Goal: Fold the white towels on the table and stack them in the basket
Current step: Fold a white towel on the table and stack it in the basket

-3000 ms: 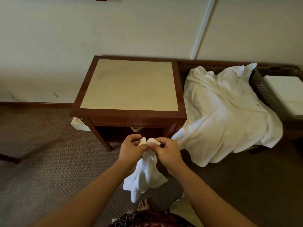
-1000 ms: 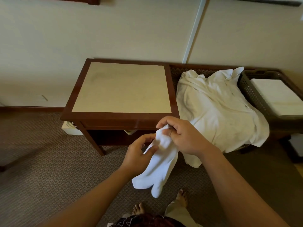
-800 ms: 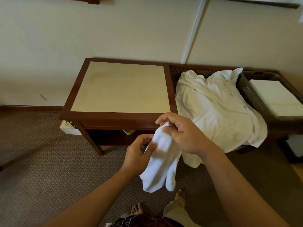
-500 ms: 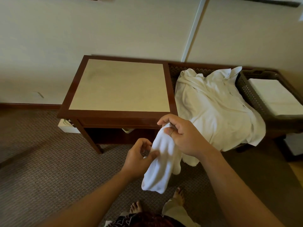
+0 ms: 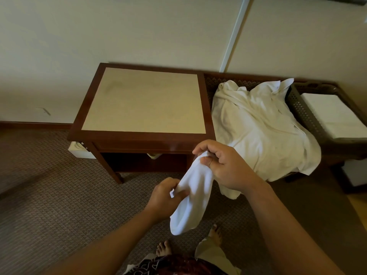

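Small white towel [image 5: 193, 193] hangs between right hand [image 5: 228, 167] grip above, left hand [image 5: 164, 197] pinching its edge

- No text, label, brand, number or sign could be read anywhere in the frame.
- A small dark mark was seen at the left of the frame on the white box [image 5: 76, 150] under the table [image 5: 139, 138], but it was too small and blurred to be made out.
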The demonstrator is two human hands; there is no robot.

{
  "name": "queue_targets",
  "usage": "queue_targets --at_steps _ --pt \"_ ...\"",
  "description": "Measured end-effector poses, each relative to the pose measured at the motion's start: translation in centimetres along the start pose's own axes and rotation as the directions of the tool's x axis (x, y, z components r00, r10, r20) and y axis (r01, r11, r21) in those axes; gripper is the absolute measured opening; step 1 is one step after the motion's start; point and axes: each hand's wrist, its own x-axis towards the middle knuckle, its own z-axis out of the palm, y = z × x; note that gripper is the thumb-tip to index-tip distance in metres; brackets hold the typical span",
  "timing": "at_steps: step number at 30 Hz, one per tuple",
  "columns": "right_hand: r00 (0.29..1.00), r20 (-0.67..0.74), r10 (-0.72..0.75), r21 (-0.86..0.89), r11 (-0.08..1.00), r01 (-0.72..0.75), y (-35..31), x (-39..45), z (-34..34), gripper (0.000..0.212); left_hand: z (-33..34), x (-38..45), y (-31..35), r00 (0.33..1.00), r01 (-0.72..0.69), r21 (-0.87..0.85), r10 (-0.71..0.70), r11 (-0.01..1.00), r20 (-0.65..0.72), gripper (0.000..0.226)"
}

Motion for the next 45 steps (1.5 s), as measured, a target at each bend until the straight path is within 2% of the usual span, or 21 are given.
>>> queue_targets --at_steps 3,4,6,9,12,16,20,26,29,30,32,34,36,40,45 --pt "1.0 0.022 -0.015 0.005 1.0 0.015 -0.5 0.1 0.1 0.033 -0.1 -0.4 -1.4 1.0 -0.004 -0.037 0.003 0.999 -0.019 0.022" --pt "0.999 0.03 -0.021 0.005 1.0 0.021 -0.6 0.2 0.1 0.033 -0.3 -0.5 -1.6 1.0 -0.004 -0.063 0.004 0.998 -0.003 0.029" --pt "0.998 0.059 -0.026 -0.008 1.0 0.027 -0.8 0.3 0.1 0.031 -0.8 -0.3 -1.9 0.998 -0.025 -0.12 0.032 0.992 0.053 0.035" --pt "0.992 0.125 -0.018 -0.01 1.0 0.019 -1.4 0.6 0.1 0.029 -1.5 0.4 -1.2 0.982 -0.011 -0.206 0.05 0.978 0.181 0.027" --pt "0.99 0.139 -0.016 -0.012 1.0 0.018 -1.6 0.9 0.1 0.03 -1.9 1.0 -0.2 0.966 0.045 -0.141 -0.007 0.989 0.257 0.027" --pt "0.998 0.056 0.004 -0.051 0.999 -0.001 -1.0 1.2 -0.1 0.03 -2.1 1.0 -1.4 0.989 0.025 -0.087 -0.013 0.996 0.145 0.034" --pt "0.999 -0.019 0.029 -0.027 0.999 -0.03 -0.3 1.2 -0.4 0.031 -2.3 0.9 -3.5 0.996 0.089 -0.008 -0.089 0.996 0.021 0.014" --pt "1.0 0.002 0.027 -0.026 0.999 -0.027 -0.3 1.0 0.2 0.03 -1.9 0.9 -4.1 0.979 0.136 -0.009 -0.133 0.991 0.155 0.005" --pt "1.0 -0.009 0.028 -0.027 0.999 -0.028 -0.4 1.0 -0.1 0.029 -1.9 1.0 -3.9 0.974 0.182 -0.039 -0.175 0.983 0.142 0.011" --pt "1.0 -0.016 0.026 -0.025 0.999 -0.026 -0.3 1.0 -0.2 0.029 -1.8 1.0 -3.8 0.98 0.183 -0.043 -0.179 0.982 0.09 0.014" --pt "0.999 -0.036 0.024 -0.009 1.0 -0.025 -0.1 0.9 -0.4 0.03 -1.7 0.8 -3.8 0.98 0.155 -0.047 -0.16 0.987 -0.118 0.017" --pt "0.998 -0.059 0.034 0.02 0.999 -0.033 -0.1 0.9 -0.5 0.031 -1.6 0.6 -3.9 0.938 0.08 -0.033 -0.086 0.996 -0.336 0.018" --pt "0.994 -0.098 0.042 0.035 0.999 -0.039 -0.1 0.9 -0.6 0.031 -1.6 0.3 -4.2 0.914 -0.003 0.007 0.006 1.0 -0.405 0.021" --pt "0.982 -0.182 0.058 0.055 0.997 -0.049 0.3 1.2 -0.7 0.036 -1.6 -0.2 -5.0 0.933 -0.133 0.082 0.153 0.988 -0.327 0.038" --pt "0.969 -0.239 0.065 0.084 0.995 -0.046 0.2 1.2 -0.8 0.037 -1.8 -1.3 -5.8 0.972 -0.007 0.031 0.014 0.999 -0.234 0.034"
